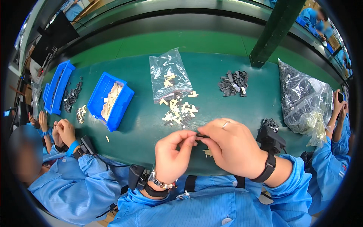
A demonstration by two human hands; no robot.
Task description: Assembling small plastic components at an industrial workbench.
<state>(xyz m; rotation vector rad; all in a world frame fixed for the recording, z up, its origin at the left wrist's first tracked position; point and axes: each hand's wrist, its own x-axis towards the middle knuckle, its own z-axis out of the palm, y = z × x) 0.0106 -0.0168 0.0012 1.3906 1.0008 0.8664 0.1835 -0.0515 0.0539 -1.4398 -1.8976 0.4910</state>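
Observation:
A small black plastic piece (200, 135) is pinched between my two hands just above the near part of the green table. My left hand (174, 153) grips its left end with thumb and forefinger. The other end is in the fingertips of my right hand (234, 147), which wears a ring. Its exact shape is mostly hidden by the fingers. Beyond my hands lies a loose pile of cream plastic pieces (176, 109) mixed with dark ones. A few cream bits (207, 152) lie partly hidden below my right hand.
A clear bag (169, 75) holds cream pieces; black parts (234, 83) lie right of it. A big bag of dark parts (302, 96) stands far right, near a green post (276, 34). Blue bins (126, 102) are at left. Co-workers sit on both sides.

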